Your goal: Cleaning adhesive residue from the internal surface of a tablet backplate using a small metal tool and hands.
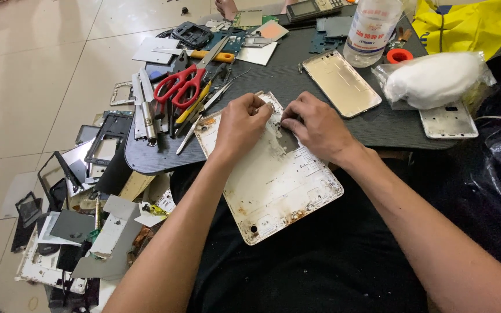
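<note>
The tablet back cover [273, 185], white and rust-stained, lies inner side up, half on the dark surface [297, 75] and half over the person's lap; the left hand [240, 123] presses curled fingers on its upper edge; the right hand [315, 124] pinches a small grey piece [287, 139] against it; red scissors [178, 86] lie to the left; a gold phone cover [341, 82] and a clear bottle [371, 29] sit beyond.

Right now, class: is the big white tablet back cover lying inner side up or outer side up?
Inner side up: the tablet back cover shows stained inner ribs and residue, under the left hand and right hand.
</note>
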